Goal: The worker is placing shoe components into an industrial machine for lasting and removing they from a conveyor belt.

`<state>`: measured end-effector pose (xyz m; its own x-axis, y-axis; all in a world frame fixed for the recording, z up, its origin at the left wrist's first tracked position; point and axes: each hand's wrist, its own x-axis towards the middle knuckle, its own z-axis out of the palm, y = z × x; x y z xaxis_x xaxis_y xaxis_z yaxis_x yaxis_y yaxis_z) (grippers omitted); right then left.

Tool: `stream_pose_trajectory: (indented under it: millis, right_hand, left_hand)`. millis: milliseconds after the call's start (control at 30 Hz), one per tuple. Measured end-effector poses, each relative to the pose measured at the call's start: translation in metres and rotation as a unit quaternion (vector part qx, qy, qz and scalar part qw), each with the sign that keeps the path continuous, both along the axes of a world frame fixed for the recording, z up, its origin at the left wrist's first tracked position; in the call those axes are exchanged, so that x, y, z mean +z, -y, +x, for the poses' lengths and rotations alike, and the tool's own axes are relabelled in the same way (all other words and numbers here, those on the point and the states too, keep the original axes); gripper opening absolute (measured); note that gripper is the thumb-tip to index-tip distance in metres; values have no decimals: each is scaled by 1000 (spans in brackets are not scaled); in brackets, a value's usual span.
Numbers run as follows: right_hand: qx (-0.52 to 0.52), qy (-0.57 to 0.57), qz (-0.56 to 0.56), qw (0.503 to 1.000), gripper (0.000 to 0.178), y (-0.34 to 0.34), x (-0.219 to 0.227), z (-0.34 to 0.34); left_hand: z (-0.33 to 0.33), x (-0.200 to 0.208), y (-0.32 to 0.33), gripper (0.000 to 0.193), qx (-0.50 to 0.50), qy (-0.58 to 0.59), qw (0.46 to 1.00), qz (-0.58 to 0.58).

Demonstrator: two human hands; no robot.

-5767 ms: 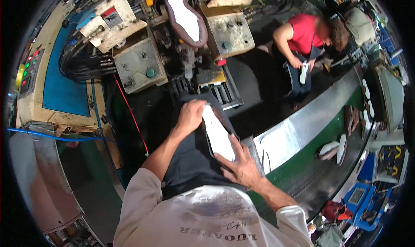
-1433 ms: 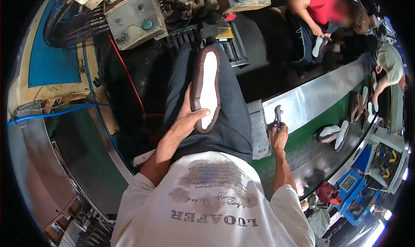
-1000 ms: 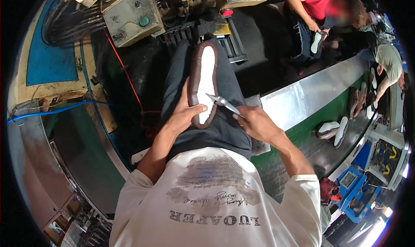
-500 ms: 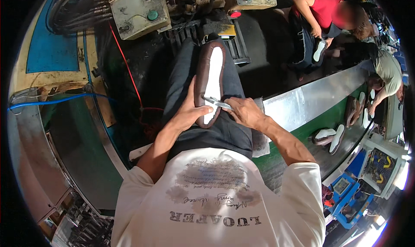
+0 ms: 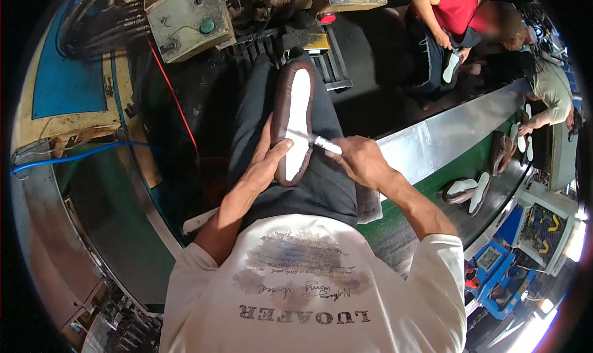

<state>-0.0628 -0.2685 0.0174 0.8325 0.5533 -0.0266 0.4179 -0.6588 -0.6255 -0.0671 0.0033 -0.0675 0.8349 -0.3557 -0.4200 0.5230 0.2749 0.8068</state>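
Across my lap lies a brown shoe upper [image 5: 283, 115], its underside turned up and its toe pointing away from me. A white insole [image 5: 299, 102] covers the middle of that underside. My left hand [image 5: 265, 161] grips the shoe near its heel end, the thumb on the insole's edge and the fingers hidden beneath. My right hand [image 5: 363, 162] is closed round the pale handle of a slim knife [image 5: 326, 144]. The blade, smeared by motion, crosses the white insole just beyond my left thumb.
A metal-edged conveyor [image 5: 426, 152] with a green belt runs along my right, bearing brown shoes [image 5: 460, 191]. Two other people sit or bend at the upper right, one holding a shoe. Ahead stands a grey control box [image 5: 188, 20]; a blue hose [image 5: 80, 153] crosses at left.
My right hand has moved slightly right and up, turning the knife. The left thumb has slid toward the insole's left edge. At upper right, the person by the conveyor has shifted an arm.
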Motion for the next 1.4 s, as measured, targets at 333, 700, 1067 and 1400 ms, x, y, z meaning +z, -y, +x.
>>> stream_pose_trajectory:
  millis: [333, 700, 1067, 1400]
  right_hand:
    - [-125, -141, -4, 982, 38, -2, 14, 0]
    - [-294, -224, 97, 924, 53, 6, 25, -41]
    - [-199, -335, 93, 917, 43, 56, -1, -33]
    - [-92, -245, 38, 964, 43, 46, -11, 22]
  left_hand:
    - [24, 80, -59, 106, -137, 74, 981, 117]
    - [149, 94, 17, 86, -195, 209, 940, 185]
    - [85, 41, 54, 106, -228, 117, 951, 175]
    - [72, 33, 55, 109, -235, 217, 896, 307]
